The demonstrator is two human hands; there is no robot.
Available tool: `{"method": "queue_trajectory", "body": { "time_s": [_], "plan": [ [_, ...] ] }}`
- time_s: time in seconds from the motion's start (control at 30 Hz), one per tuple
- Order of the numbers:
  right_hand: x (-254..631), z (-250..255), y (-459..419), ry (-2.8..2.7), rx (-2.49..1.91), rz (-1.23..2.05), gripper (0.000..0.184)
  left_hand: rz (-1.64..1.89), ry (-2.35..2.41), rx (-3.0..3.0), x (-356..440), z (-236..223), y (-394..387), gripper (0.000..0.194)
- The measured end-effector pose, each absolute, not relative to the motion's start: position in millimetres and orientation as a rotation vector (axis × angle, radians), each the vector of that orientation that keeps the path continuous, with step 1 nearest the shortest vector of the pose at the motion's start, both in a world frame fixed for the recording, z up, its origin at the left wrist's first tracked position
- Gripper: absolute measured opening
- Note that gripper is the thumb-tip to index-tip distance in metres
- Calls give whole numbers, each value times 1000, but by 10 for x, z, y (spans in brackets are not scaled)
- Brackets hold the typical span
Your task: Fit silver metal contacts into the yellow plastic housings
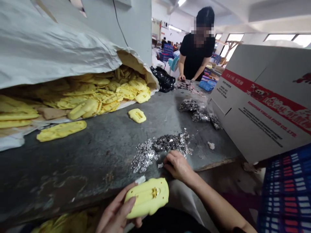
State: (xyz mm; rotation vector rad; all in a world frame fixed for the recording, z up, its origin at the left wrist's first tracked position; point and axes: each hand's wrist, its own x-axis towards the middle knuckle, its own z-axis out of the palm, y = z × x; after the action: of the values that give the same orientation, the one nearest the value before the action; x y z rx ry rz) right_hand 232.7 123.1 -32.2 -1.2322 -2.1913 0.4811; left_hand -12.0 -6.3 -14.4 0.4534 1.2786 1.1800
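My left hand (116, 212) holds a yellow plastic shell (147, 197) near the table's front edge, its hollow side up with a small metal piece in the middle. My right hand (177, 165) rests on the grey table (97, 145), fingers curled and pinching at the edge of a heap of small shiny metal parts (159, 148). What the fingers grip is too small to make out. One loose yellow shell (137, 115) lies further back on the table.
A torn white sack (48, 48) spills several yellow shells (97, 94) at left. A large cardboard box (262, 97) stands at right, bags of metal parts (194, 110) beside it. A person in black (195, 48) works at the far end. A blue crate (289, 191) sits lower right.
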Motion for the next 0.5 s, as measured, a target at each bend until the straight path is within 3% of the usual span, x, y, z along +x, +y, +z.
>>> {"method": "queue_trajectory", "body": {
  "time_s": [0.17, 0.3, 0.5],
  "plan": [
    [2535, 49, 852, -1920, -1129, 935, 15, 1070, 1145, 588, -110, 182, -96, 64],
    [2616, 163, 701, -1627, -990, 1340, 18, 1090, 947, 678, -78, 101, -86, 59],
    [2594, 261, 414, -1566, -1010, 1449, 11, 1101, 869, 791, -4, 63, -209, 58]
  ]
}}
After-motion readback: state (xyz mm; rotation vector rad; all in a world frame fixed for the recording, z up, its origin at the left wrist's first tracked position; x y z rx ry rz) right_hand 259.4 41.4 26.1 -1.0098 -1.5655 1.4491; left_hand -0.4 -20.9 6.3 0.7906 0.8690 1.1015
